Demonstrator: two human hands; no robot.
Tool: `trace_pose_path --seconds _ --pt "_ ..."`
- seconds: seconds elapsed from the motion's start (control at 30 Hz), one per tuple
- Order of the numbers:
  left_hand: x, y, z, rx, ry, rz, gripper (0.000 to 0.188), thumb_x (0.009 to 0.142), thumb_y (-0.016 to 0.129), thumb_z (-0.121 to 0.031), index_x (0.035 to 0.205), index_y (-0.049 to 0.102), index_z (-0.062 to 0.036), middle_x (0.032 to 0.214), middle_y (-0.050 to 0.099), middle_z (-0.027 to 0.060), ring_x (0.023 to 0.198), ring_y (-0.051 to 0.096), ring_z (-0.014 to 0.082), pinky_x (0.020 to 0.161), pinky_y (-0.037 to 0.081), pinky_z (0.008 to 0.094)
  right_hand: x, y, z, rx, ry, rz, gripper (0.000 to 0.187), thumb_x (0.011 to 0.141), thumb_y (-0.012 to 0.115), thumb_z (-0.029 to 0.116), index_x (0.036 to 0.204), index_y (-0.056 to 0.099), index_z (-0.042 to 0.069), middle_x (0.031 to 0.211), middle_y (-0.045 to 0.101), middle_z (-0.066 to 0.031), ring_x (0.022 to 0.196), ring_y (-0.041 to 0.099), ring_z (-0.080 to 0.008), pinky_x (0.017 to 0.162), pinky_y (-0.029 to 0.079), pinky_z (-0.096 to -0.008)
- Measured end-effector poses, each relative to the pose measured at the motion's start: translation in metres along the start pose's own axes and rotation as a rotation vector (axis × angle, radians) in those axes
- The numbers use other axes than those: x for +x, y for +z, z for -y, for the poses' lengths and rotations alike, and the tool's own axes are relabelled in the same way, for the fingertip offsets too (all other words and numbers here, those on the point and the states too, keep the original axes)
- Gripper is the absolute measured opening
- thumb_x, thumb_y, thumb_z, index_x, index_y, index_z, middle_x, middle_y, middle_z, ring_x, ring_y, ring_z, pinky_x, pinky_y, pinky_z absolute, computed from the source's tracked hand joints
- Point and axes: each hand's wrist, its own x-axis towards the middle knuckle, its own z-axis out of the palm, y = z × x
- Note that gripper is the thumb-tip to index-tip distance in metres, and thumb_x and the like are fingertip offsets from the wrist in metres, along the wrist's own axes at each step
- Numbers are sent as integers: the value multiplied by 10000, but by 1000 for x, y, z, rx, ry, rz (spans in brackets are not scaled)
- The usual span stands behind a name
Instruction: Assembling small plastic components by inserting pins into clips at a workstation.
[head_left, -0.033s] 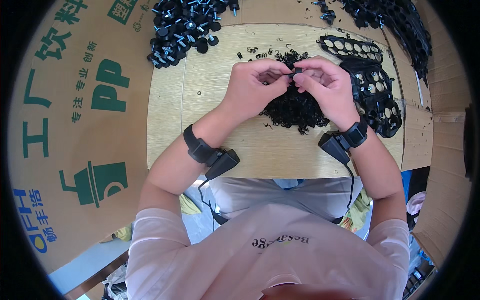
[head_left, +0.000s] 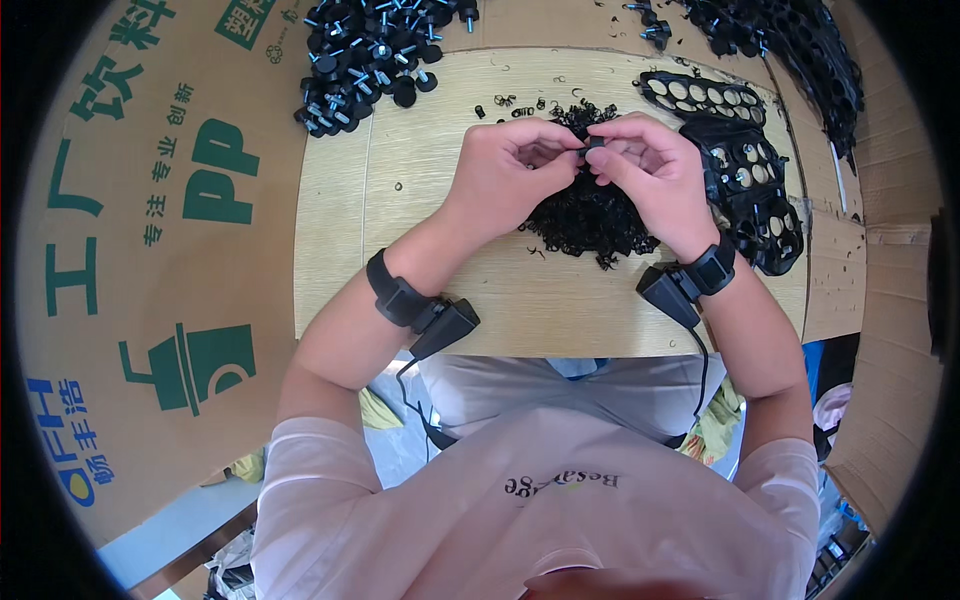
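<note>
My left hand (head_left: pixel 513 172) and my right hand (head_left: pixel 652 170) meet over a heap of small curly black pieces (head_left: pixel 590 222) on the wooden board. A small black part (head_left: pixel 597 143) sits between the thumb and forefinger of my right hand. My left thumb and forefinger pinch together at its left side, on a dark bit of it; the fingers hide most of its shape. Left of the heap's far end lie a few loose black rings (head_left: pixel 505 101).
Many black-headed screws (head_left: pixel 372 75) are piled at the far left. On the right lie black sheets with round holes (head_left: pixel 745 165), a second bundle (head_left: pixel 815 70) beyond them. Tall cardboard (head_left: pixel 190 270) stands at the left. Cabled black devices (head_left: pixel 445 328) are strapped to both wrists.
</note>
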Motion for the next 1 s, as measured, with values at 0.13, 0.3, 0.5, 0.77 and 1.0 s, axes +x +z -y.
trace_pose_path --seconds 0.13,0.3,0.5,0.77,1.0 --pt "2 -1 -1 25 -37 -12 123 857 648 28 968 690 60 891 701 113 806 678 140 739 563 243 2 -1 -3 -40 -20 -2 206 851 696 21 1043 644 -30 881 678 -63 763 653 -92 668 525 -204" --pt "2 0 1 23 -35 -33 115 863 641 23 958 692 61 882 700 117 787 675 137 722 563 242 3 -1 -8 -37 -100 25 208 844 678 -27 1046 639 -52 969 647 -83 802 660 -110 702 537 -211" --pt "6 -2 3 -121 -102 -48 101 857 641 -11 920 680 58 785 695 87 695 658 106 652 545 228 2 1 0 -216 -271 85 217 817 679 -59 1032 656 -44 1035 629 -106 879 657 -150 756 558 -249" --pt "9 -5 5 -382 -51 0 131 912 603 -25 1006 646 55 902 685 121 767 658 133 695 551 251 4 -2 -2 -120 -323 100 248 815 654 -87 1054 639 -22 1124 593 -113 1040 598 -179 883 531 -301" --pt "5 1 5 -334 0 -7 169 877 648 -8 1035 639 54 926 685 120 795 663 127 717 550 245 5 -1 -4 -61 -328 58 230 814 631 -110 1026 612 -23 1153 551 -107 1065 578 -186 912 511 -314"
